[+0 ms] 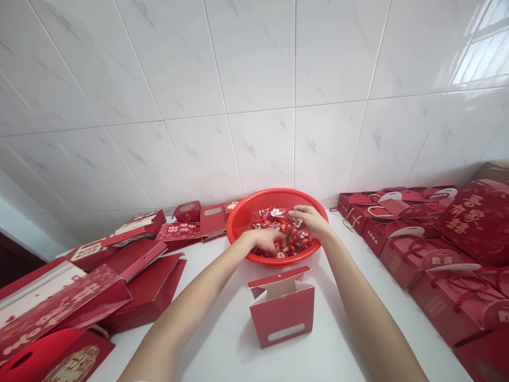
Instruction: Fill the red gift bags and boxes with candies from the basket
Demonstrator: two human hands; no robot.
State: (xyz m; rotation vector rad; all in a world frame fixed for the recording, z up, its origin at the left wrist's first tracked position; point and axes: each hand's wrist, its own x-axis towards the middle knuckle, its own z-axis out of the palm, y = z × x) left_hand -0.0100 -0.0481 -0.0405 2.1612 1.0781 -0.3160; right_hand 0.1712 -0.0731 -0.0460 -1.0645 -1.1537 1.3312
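Note:
A red plastic basket (pixel 238 233) with a mesh wall holds a pile of wrapped candies (pixel 294 241), mostly red. Inside it, my left hand (pixel 268 240) reaches into the left part of the pile with its fingers curled down; what it grips, if anything, is hidden. My right hand (pixel 309 218) is over the right part of the candies, thumb and fingers close together at a wrapper I cannot make out clearly. In front of the basket, between my forearms, a small red box (pixel 283 313) stands upright with its top flaps open.
Flattened and partly folded red boxes (pixel 147 286) lie piled along the left side of the white table (pixel 214 323). Rows of closed red boxes with cord handles (pixel 409 249) fill the right side. A tiled wall (pixel 262 148) rises behind the basket.

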